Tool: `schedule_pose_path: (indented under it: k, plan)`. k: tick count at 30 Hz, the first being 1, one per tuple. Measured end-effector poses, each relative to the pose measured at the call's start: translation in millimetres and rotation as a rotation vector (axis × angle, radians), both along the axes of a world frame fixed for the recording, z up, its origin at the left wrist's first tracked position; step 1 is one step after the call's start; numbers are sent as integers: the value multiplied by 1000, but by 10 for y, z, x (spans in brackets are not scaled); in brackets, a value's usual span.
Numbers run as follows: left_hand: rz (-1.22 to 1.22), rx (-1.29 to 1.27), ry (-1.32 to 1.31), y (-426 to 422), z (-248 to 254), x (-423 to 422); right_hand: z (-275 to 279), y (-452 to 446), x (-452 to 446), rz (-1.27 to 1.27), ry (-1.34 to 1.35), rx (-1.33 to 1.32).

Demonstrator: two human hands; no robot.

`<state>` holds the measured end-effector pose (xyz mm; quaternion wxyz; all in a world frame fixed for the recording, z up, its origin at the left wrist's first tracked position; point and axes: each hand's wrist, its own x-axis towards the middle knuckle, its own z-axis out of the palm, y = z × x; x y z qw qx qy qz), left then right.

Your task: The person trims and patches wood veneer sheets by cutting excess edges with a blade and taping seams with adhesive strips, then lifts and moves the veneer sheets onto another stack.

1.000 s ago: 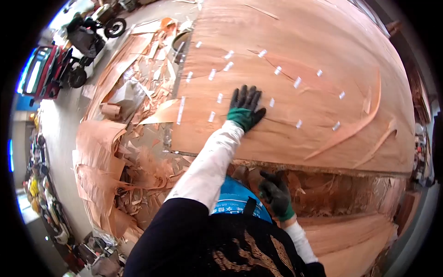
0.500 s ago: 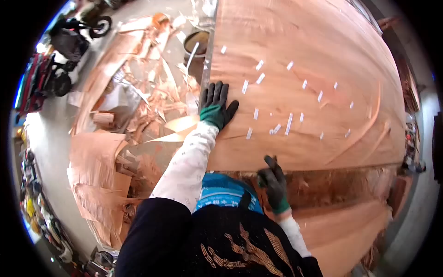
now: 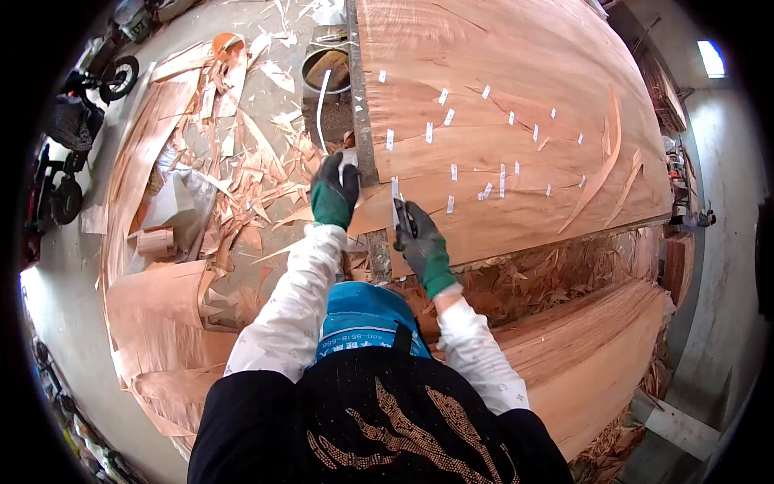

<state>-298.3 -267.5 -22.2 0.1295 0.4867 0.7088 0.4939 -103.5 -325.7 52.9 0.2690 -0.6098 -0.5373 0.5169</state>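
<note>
A large reddish wood veneer sheet (image 3: 500, 97) lies flat, with several small white tape pieces (image 3: 454, 172) along its cracks. My left hand (image 3: 335, 192), in a black and green glove, is beside the sheet's left edge, fingers curled over something I cannot make out. My right hand (image 3: 421, 244), gloved the same way, is closed around a dark, slim tool (image 3: 405, 218) at the sheet's near left corner. The tool's tip is close to a longer white tape strip (image 3: 395, 190). A pale veneer flap (image 3: 371, 211) juts out between my hands.
Veneer scraps (image 3: 262, 165) litter the floor at left. A round bucket (image 3: 326, 71) with a white strip leaning on it stands beyond my left hand. Stacked veneer (image 3: 580, 347) lies at the near right. A motorbike (image 3: 68, 161) is at far left.
My left hand has left the sheet's surface and moved left of its edge, its fingers now curled. My right hand has moved forward and left onto the sheet's corner, bringing the dark tool into view.
</note>
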Motion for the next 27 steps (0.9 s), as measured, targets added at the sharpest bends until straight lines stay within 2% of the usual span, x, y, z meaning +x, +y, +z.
schedule_pose_path:
  k: [2,3,6,9,12,19,22,25,27]
  plan:
    - [7,8,32,-120,-179,145,-203,106,-129,134,-282,343]
    - [14,-14,89,-131,-180,194,-212,168,-202,146,-328,414]
    - [10,-123,147,-129,-194,311,-212,231,-303,162,-435,347]
    - [16,-128,194,-99,-227,365,-241,205,-267,175,-405,541]
    - [-6,-148,137,-116,-235,400,-75,143,-257,289,-711,170]
    - [-39,-220,36,-103,-287,354,-9,182,-306,219,-692,133]
    - [-52,-242,17,-68,-274,337,-121,231,-350,255,-569,364]
    - [-24,-270,15,-72,-241,388,-95,240,-422,302,-651,218]
    - [-30,-333,16,-74,-197,421,-177,226,-468,258,-641,228]
